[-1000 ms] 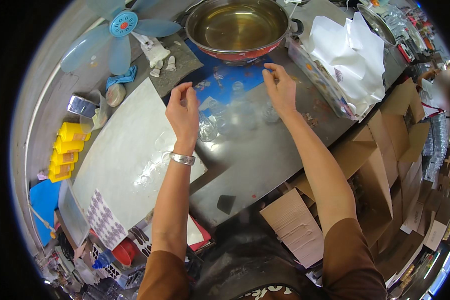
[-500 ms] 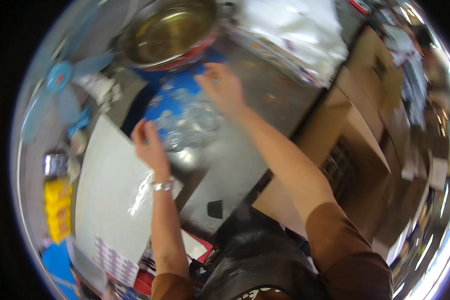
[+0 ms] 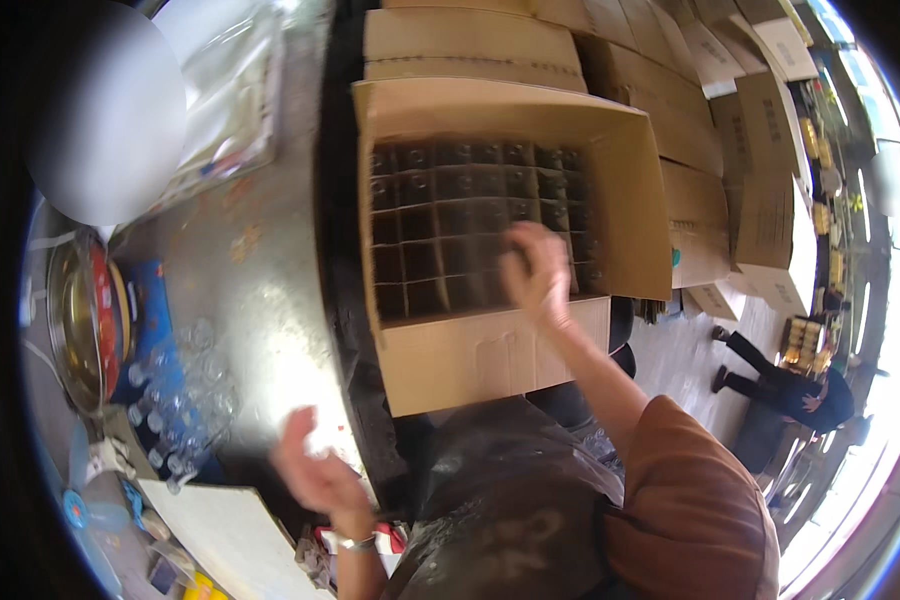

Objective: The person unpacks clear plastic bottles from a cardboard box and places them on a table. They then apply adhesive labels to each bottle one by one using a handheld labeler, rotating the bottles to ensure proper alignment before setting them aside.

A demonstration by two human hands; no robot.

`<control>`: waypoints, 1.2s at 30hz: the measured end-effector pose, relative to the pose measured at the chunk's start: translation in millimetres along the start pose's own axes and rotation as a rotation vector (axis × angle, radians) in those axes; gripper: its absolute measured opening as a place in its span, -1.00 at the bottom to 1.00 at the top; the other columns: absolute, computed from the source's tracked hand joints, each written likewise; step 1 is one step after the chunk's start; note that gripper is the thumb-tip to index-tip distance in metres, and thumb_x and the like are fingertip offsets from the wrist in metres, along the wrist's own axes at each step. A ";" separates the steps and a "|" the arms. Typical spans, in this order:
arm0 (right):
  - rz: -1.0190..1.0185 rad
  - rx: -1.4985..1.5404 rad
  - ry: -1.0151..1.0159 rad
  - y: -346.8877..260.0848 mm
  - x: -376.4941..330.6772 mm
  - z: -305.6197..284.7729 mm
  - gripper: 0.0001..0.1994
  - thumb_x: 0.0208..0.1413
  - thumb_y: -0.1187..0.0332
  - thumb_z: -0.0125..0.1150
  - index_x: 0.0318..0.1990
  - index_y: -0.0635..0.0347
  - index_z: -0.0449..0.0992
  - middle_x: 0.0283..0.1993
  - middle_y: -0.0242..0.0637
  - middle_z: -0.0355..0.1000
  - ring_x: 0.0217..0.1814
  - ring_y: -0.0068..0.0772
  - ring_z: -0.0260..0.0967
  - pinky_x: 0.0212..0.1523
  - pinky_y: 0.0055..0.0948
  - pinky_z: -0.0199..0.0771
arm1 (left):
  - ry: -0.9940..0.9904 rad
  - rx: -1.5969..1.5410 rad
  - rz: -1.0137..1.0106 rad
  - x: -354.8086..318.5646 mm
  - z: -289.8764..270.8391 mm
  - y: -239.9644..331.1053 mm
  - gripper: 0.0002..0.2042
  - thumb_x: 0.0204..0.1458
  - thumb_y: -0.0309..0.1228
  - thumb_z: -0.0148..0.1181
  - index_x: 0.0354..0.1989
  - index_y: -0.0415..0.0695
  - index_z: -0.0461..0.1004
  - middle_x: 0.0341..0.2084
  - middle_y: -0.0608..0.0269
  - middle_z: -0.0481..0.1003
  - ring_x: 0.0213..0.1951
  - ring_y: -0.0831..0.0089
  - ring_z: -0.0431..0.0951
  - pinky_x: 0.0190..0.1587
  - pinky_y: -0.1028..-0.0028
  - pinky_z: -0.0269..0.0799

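Note:
An open cardboard box (image 3: 500, 360) stands before me, split by card dividers (image 3: 420, 240) into a grid of cells. Clear glass bottle tops (image 3: 417, 157) show in cells along its far and right sides; several nearer cells at the left look dark. My right hand (image 3: 540, 270) reaches over the box with its fingers bent toward the cells, blurred; whether it holds anything cannot be made out. Over the metal table's edge, my left hand (image 3: 320, 470) hangs with its fingers apart and nothing in it. Clear glass bottles (image 3: 195, 385) lie grouped on a blue sheet (image 3: 153, 300) to the left.
A metal basin (image 3: 75, 320) of yellowish liquid and a blue fan (image 3: 75, 508) stand at the far left. The metal table (image 3: 260, 270) borders the box. More cardboard boxes (image 3: 650, 100) are stacked behind and right. Another person (image 3: 800, 395) is farther off at the right.
My view has swung right, from the bottles on the table to the divided box. My right hand has moved from beside the bottles to above the box's cells.

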State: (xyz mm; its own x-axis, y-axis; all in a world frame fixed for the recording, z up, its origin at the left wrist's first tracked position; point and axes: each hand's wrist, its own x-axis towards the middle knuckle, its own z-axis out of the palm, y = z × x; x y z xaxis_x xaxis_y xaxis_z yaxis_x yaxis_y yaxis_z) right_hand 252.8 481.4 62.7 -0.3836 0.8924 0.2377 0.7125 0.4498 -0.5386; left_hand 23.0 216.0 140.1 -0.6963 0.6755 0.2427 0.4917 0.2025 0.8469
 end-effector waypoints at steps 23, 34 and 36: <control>0.391 0.193 0.183 197.2 -26.7 -142.5 -0.71 0.09 0.68 0.14 -0.02 0.26 0.43 -0.28 -0.17 0.45 -0.35 -0.35 0.48 -0.26 -0.38 0.49 | -0.455 0.207 0.111 67.0 439.4 -96.8 -0.54 0.06 -0.60 0.24 0.17 -0.04 0.42 0.00 0.11 0.40 0.05 0.08 0.45 0.13 0.26 0.44; 0.638 -0.095 -0.177 282.2 -27.8 -28.4 -0.52 0.16 0.47 0.20 0.25 0.26 0.34 0.01 0.08 0.43 -0.39 -0.21 0.52 -0.54 -0.32 0.49 | -0.361 0.113 0.121 80.6 406.6 -85.8 -0.50 0.15 -0.62 0.16 0.29 -0.05 0.36 -0.13 0.11 0.55 -0.12 0.20 0.59 -0.03 0.33 0.51; 0.482 -0.276 -0.218 310.0 -45.2 -7.8 -0.54 0.15 0.47 0.23 0.22 0.25 0.37 -0.13 0.03 0.49 -0.43 -0.23 0.52 -0.56 -0.33 0.47 | -0.318 0.021 0.200 92.8 377.6 -63.8 -0.56 0.23 -0.60 0.09 0.30 -0.14 0.34 -0.17 0.15 0.55 -0.14 0.36 0.57 -0.04 0.39 0.51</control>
State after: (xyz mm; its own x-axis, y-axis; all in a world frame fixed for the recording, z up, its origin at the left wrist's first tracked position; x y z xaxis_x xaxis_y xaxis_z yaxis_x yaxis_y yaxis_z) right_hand 495.6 580.8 -108.8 -0.0701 0.9833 -0.1681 0.9513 0.0152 -0.3078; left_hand 124.5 533.5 -70.1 -0.3900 0.8889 0.2405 0.6141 0.0565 0.7872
